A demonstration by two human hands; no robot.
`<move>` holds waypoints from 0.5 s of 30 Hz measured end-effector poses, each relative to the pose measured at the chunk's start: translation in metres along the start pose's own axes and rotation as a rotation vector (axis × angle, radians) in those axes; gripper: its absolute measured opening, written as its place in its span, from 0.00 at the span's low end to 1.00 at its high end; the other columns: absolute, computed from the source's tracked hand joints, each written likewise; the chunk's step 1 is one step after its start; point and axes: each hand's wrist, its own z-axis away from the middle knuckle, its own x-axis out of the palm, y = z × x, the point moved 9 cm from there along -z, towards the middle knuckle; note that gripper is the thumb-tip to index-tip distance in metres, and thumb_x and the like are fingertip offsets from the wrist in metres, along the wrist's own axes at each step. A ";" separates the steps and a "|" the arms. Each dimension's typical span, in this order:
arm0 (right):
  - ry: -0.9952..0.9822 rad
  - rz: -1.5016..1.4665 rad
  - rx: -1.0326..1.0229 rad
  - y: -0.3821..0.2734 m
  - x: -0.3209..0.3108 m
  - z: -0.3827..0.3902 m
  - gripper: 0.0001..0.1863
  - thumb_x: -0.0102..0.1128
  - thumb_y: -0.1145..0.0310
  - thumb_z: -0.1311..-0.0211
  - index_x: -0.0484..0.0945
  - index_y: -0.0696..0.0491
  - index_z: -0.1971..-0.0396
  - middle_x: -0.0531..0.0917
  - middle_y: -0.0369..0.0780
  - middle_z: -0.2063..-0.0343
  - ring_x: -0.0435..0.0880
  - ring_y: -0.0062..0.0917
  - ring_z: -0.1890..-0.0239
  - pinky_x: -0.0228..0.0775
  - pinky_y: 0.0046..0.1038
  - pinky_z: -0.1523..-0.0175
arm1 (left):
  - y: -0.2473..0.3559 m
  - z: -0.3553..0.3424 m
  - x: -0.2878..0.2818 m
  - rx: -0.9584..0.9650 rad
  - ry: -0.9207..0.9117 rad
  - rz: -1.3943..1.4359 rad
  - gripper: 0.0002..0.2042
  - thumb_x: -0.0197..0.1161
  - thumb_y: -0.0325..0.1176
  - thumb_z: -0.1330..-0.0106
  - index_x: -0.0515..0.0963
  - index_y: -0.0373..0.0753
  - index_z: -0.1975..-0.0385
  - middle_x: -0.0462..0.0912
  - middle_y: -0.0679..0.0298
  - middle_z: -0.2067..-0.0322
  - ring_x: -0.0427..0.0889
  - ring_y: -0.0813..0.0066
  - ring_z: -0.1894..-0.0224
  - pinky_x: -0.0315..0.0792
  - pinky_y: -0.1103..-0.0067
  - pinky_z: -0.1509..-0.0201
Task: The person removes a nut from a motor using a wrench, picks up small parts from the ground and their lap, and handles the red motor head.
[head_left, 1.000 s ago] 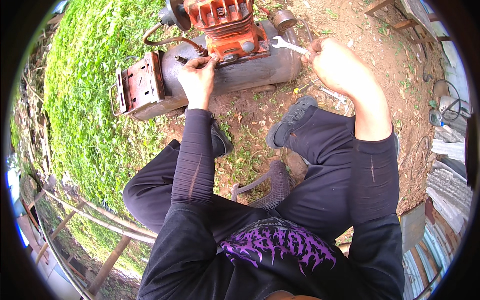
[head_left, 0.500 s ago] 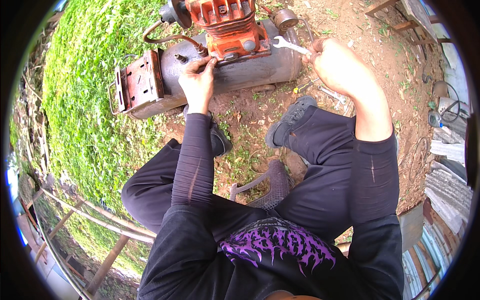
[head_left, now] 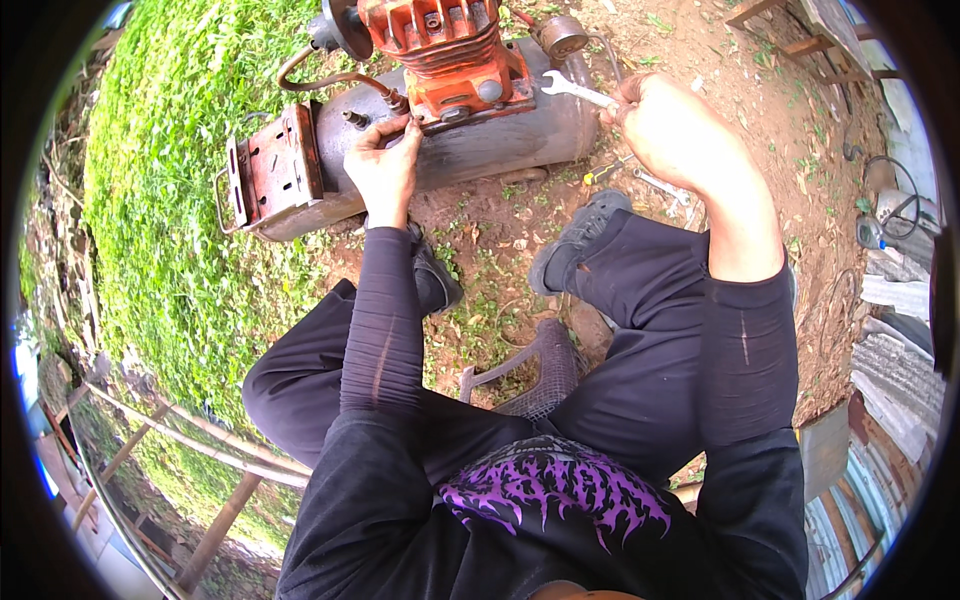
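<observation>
An air compressor stands before me, with a grey cylindrical tank (head_left: 480,155) and an orange finned pump (head_left: 445,55) bolted on top. My left hand (head_left: 383,172) is at the pump's near left base corner, thumb and fingers pinched together beside the copper-coloured pipe (head_left: 340,80) fitting. Whatever lies between those fingertips is too small to make out. My right hand (head_left: 660,120) is closed around a combination wrench (head_left: 578,90), its open jaw pointing left over the tank's right end, apart from the pump base.
An orange slotted mounting plate (head_left: 276,168) sits on the tank's left end. A round gauge (head_left: 563,38) is at the right. More wrenches (head_left: 662,186) and a yellow-handled tool (head_left: 592,179) lie on the dirt by my right shoe (head_left: 585,240). Corrugated sheets (head_left: 905,360) lie far right.
My left fingertips have shifted slightly left along the pump's base. My right hand keeps the wrench in nearly the same place. The whole view has moved a little.
</observation>
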 end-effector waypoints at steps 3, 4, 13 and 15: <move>-0.060 -0.013 0.051 -0.006 -0.003 0.001 0.16 0.49 0.69 0.39 0.85 0.56 0.60 0.85 0.53 0.69 0.87 0.41 0.61 0.75 0.37 0.53 | 0.000 -0.004 -0.004 -0.013 -0.042 -0.017 0.08 0.73 0.24 0.41 0.85 0.28 0.64 0.87 0.58 0.65 0.84 0.80 0.64 0.77 0.83 0.56; -0.047 -0.023 0.056 -0.006 -0.005 0.002 0.16 0.48 0.69 0.39 0.85 0.56 0.60 0.85 0.53 0.69 0.87 0.41 0.61 0.75 0.37 0.53 | 0.002 -0.005 -0.002 -0.028 -0.050 -0.001 0.08 0.74 0.24 0.42 0.85 0.28 0.65 0.88 0.59 0.65 0.84 0.80 0.64 0.77 0.82 0.56; -0.001 -0.043 0.035 -0.005 -0.006 0.002 0.16 0.48 0.69 0.39 0.85 0.56 0.60 0.85 0.53 0.68 0.87 0.41 0.60 0.75 0.38 0.52 | 0.003 -0.015 0.005 -0.109 -0.171 -0.172 0.09 0.77 0.27 0.45 0.88 0.33 0.65 0.89 0.58 0.67 0.83 0.79 0.64 0.75 0.81 0.53; 0.023 -0.042 0.021 -0.004 -0.006 0.003 0.16 0.48 0.69 0.39 0.85 0.56 0.60 0.86 0.53 0.67 0.87 0.41 0.59 0.75 0.38 0.51 | 0.002 -0.017 0.008 -0.129 -0.192 -0.202 0.10 0.77 0.27 0.44 0.87 0.31 0.64 0.88 0.59 0.67 0.83 0.80 0.65 0.76 0.82 0.55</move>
